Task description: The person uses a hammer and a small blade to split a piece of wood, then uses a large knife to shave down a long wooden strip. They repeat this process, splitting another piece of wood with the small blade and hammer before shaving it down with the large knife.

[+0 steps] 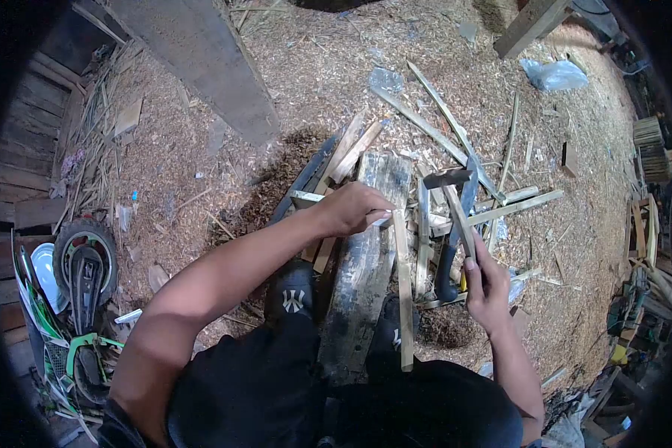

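Observation:
My right hand (489, 290) is closed around the wooden handle of a hammer (461, 224), whose dark head is raised at the far end, right of the bench. My left hand (353, 209) pinches a short wooden strip (307, 197) that lies crosswise over the worn wooden bench (360, 287). A longer wooden stick (404, 299) meets it at the fingertips and runs back toward my lap, forming a corner there. Beside the bench, near the hammer, rests a saw (446, 265) with a black handle, partly hidden behind the hammer.
Loose wooden strips (418, 123) lie around the bench's far end. Wood shavings cover the floor (336, 75). A thick post (201, 67) stands ahead on the left. A small green motorcycle (86, 299) is at the left wall, and scrap wood (649, 276) is piled at the right.

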Motion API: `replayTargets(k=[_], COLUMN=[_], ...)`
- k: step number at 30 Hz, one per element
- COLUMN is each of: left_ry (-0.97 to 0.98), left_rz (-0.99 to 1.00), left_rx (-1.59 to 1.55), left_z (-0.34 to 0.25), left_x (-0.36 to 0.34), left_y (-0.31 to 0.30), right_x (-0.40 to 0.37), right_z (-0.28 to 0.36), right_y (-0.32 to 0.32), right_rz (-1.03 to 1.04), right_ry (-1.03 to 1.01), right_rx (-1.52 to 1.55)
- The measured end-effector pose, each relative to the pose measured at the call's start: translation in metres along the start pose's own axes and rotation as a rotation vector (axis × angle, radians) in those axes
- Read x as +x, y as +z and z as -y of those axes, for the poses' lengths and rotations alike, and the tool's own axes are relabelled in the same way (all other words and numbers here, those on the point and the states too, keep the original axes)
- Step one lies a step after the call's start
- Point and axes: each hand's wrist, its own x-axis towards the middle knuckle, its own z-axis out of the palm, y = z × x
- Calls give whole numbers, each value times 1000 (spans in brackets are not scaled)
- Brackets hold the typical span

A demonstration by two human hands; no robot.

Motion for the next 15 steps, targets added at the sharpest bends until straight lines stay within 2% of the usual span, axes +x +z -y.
replayTargets(k=[1,3,5,7,8,9,11,13,15], left_ry=[25,54,45,9,-18,-17,27,35,25], left_rz=[-60,-120,-130,-106,-86,-87,-111,-117,-123], left_rx=[-23,-44,-64,-78,-86,-86,-97,-98,-100], left_z=[4,6,4,3,2,1,0,0,0], left_x=[0,0,0,-2,-1,-1,0,0,-2], left_y=[4,7,5,4,3,2,1,2,0], right_x=[-1,-3,-3,-9,-13,-13,-14,-11,-12], right_z=[-5,-16,-17,-11,-16,-19,-23,-23,-20], right_y=[4,12,14,17,22,25,30,30,27], right_rz=[-2,169,151,65,-45,-46,125,67,-2], right_ry=[0,-72,-91,49,-68,-69,-36,-53,-27], right_rx=[-2,-154,-120,21,-22,-23,-79,-99,14])
